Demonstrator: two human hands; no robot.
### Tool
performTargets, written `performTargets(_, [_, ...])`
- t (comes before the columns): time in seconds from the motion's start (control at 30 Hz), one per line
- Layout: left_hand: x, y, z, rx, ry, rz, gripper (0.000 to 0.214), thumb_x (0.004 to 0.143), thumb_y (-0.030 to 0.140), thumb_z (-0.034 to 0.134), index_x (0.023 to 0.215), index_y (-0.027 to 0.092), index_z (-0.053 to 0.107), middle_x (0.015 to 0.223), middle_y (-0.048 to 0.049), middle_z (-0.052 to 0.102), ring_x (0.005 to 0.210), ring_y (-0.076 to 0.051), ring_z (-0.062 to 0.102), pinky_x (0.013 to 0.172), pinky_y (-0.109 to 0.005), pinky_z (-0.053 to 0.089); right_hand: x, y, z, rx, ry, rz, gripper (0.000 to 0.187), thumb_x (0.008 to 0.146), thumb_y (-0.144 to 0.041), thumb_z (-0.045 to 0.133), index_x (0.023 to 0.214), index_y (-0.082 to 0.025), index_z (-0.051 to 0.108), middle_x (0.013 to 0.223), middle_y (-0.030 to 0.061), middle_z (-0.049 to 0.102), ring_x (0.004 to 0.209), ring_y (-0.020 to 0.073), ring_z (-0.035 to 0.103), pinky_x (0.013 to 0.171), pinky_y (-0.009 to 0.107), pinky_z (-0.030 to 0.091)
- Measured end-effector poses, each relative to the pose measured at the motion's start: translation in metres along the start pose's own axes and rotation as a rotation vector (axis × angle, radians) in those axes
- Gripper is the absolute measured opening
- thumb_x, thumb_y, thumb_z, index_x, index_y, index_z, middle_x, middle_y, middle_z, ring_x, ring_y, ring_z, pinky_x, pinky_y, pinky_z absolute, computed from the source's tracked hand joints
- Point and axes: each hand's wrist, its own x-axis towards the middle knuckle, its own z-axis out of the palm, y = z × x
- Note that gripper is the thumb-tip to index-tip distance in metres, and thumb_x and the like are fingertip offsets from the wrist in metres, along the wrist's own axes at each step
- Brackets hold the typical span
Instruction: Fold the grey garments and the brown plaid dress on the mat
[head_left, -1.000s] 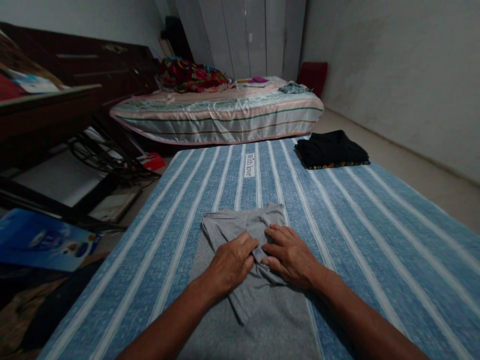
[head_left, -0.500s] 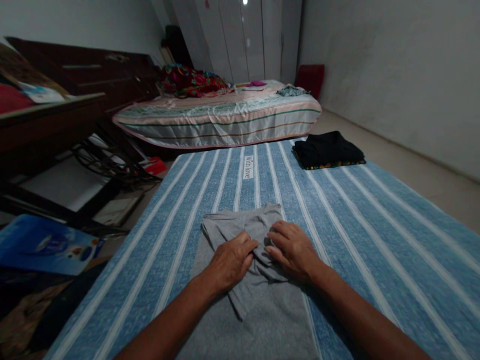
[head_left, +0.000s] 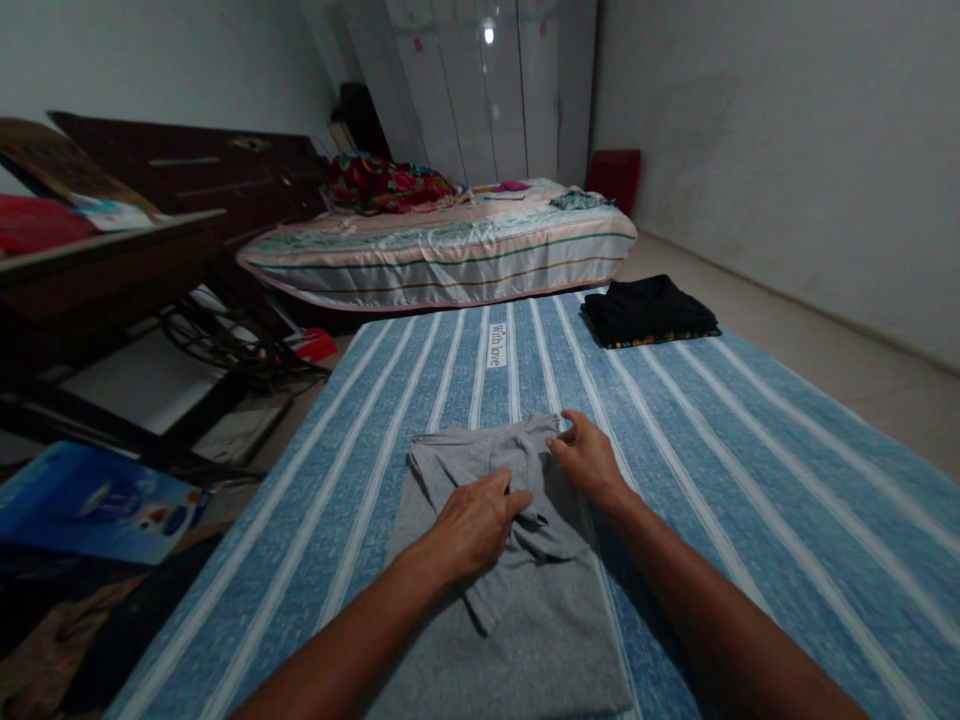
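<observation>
A grey shirt (head_left: 517,640), partly folded, lies in front of me with its far end layered and creased. My left hand (head_left: 476,525) rests on the middle of the folded layers, pressing down, with thumb and forefinger slightly apart. At the shirt's far right corner is my right hand (head_left: 589,455), its thumb on the cloth and its forefinger near the edge with a gap between them. A loose grey flap hangs toward me below my left hand.
A blue striped sheet (head_left: 360,450) covers the bed under the shirt. Folded black clothes (head_left: 652,308) lie at its far right. Beyond stands another bed (head_left: 450,265) with a red floral blanket (head_left: 390,183). A desk (head_left: 112,245) and a blue box (head_left: 97,505) are at left.
My right hand has moved away from me, from the folded layers up to the shirt's far right corner. My left hand has shifted slightly right on the cloth. The view has tilted up a little.
</observation>
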Motion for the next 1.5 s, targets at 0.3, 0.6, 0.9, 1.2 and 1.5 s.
performTargets(0.3, [0.001, -0.010, 0.000, -0.107, -0.105, -0.020, 0.042, 0.081, 0.014, 0.048, 0.117, 0.030, 0.063, 0.098, -0.0055, 0.055, 0.082, -0.020, 0.058, 0.070, -0.027, 0.045, 0.026, -0.007, 0.011, 0.044, -0.148, 0.140, 0.013, 0.074, -0.024, 0.062, 0.064, -0.015, 0.062, 0.046, -0.0031, 0.050, 0.041, 0.0110, 0.048, 0.042, 0.021, 0.031])
performTargets(0.6, [0.006, -0.037, -0.008, -0.928, 0.202, -0.321, 0.019, 0.070, 0.025, 0.063, 0.085, 0.017, 0.071, 0.071, -0.0022, 0.063, 0.069, -0.018, 0.059, 0.063, -0.026, 0.047, 0.009, -0.043, 0.007, -0.098, -0.122, -0.112, 0.013, 0.081, -0.022, 0.056, 0.071, -0.020, 0.065, 0.070, 0.0012, 0.065, 0.068, 0.0146, 0.057, 0.058, 0.024, 0.032])
performTargets(0.9, [0.009, -0.019, -0.012, -1.883, 0.354, -0.742, 0.015, 0.073, 0.027, 0.072, 0.079, 0.014, 0.066, 0.071, -0.0048, 0.069, 0.062, -0.017, 0.065, 0.055, -0.025, 0.055, -0.042, -0.083, 0.034, -0.376, -0.285, -0.428, 0.027, 0.088, -0.025, 0.049, 0.107, -0.016, 0.064, 0.096, 0.0119, 0.072, 0.080, 0.0213, 0.067, 0.063, 0.027, 0.042])
performTargets(1.2, [-0.006, -0.025, 0.002, -1.922, 0.446, -0.883, 0.018, 0.076, 0.000, 0.058, 0.086, 0.010, 0.067, 0.073, -0.0076, 0.073, 0.058, -0.018, 0.069, 0.053, -0.025, 0.057, -0.009, -0.066, 0.007, 0.167, -0.280, -0.316, 0.022, 0.087, -0.025, 0.050, 0.087, -0.018, 0.070, 0.078, 0.0026, 0.069, 0.074, 0.0151, 0.063, 0.067, 0.025, 0.042])
performTargets(1.5, [-0.015, -0.027, 0.008, -1.977, 0.511, -0.910, 0.023, 0.089, 0.011, 0.052, 0.107, 0.007, 0.066, 0.085, -0.0136, 0.075, 0.079, -0.025, 0.073, 0.069, -0.037, 0.062, -0.040, -0.029, 0.016, 0.381, -0.418, -0.155, 0.025, 0.084, -0.029, 0.053, 0.099, -0.016, 0.069, 0.077, 0.0008, 0.066, 0.070, 0.0146, 0.059, 0.065, 0.024, 0.043])
